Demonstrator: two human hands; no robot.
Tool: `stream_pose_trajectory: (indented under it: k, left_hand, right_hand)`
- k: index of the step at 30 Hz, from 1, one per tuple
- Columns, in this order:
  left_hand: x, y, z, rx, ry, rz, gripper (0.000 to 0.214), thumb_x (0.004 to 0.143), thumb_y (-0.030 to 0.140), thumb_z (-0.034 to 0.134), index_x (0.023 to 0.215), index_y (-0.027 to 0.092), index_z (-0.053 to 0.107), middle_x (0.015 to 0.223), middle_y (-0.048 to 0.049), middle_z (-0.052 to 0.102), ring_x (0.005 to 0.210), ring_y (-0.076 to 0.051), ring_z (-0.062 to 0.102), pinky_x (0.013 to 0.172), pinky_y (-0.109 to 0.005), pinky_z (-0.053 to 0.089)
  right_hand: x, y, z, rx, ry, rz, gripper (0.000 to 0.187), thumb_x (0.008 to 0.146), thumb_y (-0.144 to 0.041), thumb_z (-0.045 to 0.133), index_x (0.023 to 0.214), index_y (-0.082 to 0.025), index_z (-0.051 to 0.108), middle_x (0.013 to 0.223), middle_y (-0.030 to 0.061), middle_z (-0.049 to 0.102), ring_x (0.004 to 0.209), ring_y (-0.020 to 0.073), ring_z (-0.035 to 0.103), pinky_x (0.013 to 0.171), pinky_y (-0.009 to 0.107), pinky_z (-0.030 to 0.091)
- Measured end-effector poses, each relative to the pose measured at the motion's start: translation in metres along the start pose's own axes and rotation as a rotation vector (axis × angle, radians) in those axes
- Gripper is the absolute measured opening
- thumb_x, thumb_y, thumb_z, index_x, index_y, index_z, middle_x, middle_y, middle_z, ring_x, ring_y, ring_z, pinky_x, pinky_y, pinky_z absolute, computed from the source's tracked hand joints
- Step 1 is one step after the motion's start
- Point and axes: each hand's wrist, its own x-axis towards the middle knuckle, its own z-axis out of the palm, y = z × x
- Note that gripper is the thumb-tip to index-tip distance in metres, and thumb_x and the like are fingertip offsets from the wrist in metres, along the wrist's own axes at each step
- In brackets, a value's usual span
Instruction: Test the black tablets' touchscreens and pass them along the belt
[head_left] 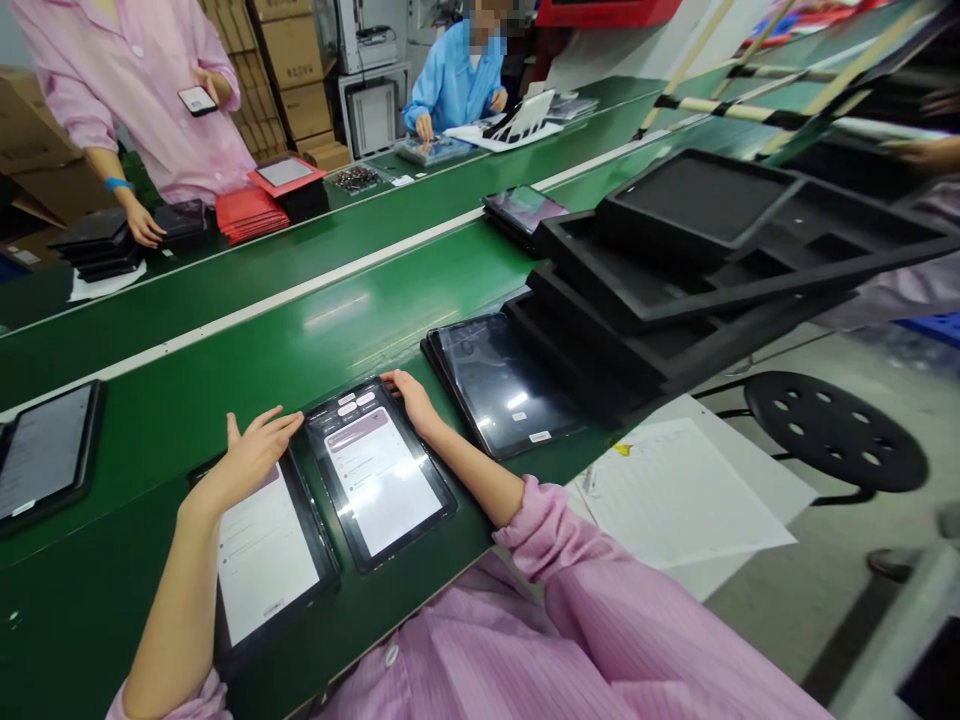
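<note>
As right hand (409,396) touches tablet (380,476), left hand (253,452) flanks.

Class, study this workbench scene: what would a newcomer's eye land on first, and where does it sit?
Two glowing screens near the bottom catch the eye first: the left tablet under the left hand, and the middle tablet with the right hand at its top corner. To the right, tilted black foam trays loom over the green belt.

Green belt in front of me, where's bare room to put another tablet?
Bare belt lies between the far-left dark tablet and the left lit tablet, and beyond it up to the white line. Crowded on the right: foam trays.
</note>
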Motion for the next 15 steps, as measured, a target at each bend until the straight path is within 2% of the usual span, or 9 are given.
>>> stream_pose_trajectory:
  k: [4,6,11,15]
  left_hand:
    - [-0.001,-0.010,0.006,0.010,0.026,-0.012,0.055,0.104,0.049,0.017,0.144,0.032,0.051,0.148,-0.0057,0.053,0.146,-0.031,0.032,0.110,-0.071,-0.019]
    - [-0.001,-0.015,0.007,0.004,0.024,-0.028,0.055,0.104,0.049,0.018,0.143,0.033,0.052,0.149,-0.0050,0.053,0.146,-0.031,0.032,0.110,-0.071,-0.019]
    - [0.000,-0.019,0.008,-0.012,0.029,-0.032,0.054,0.103,0.048,0.018,0.140,0.035,0.055,0.147,-0.0046,0.054,0.144,-0.030,0.036,0.113,-0.068,-0.018]
    - [0.002,-0.019,0.007,-0.010,0.011,-0.069,0.058,0.102,0.050,0.015,0.138,0.034,0.057,0.146,-0.0067,0.055,0.143,-0.030,0.037,0.113,-0.066,-0.020]
  right_hand:
    - [-0.007,-0.014,0.005,0.478,-0.130,0.000,0.054,0.091,-0.068,0.042,0.109,-0.025,0.068,0.127,0.0057,0.066,0.124,0.0263,0.056,0.104,0.043,0.042]
    - [-0.011,-0.021,0.007,0.596,-0.183,-0.008,0.051,0.090,-0.068,0.047,0.113,-0.028,0.068,0.136,0.0023,0.062,0.133,0.0259,0.049,0.111,0.044,0.036]
    - [-0.013,-0.028,0.009,0.605,-0.201,-0.070,0.051,0.089,-0.068,0.049,0.115,-0.028,0.068,0.139,0.0012,0.060,0.135,0.0245,0.048,0.117,0.042,0.030]
    - [-0.012,-0.028,0.008,0.526,-0.237,-0.200,0.057,0.091,-0.070,0.045,0.121,-0.028,0.069,0.136,0.0026,0.062,0.132,0.0237,0.050,0.117,0.040,0.029]
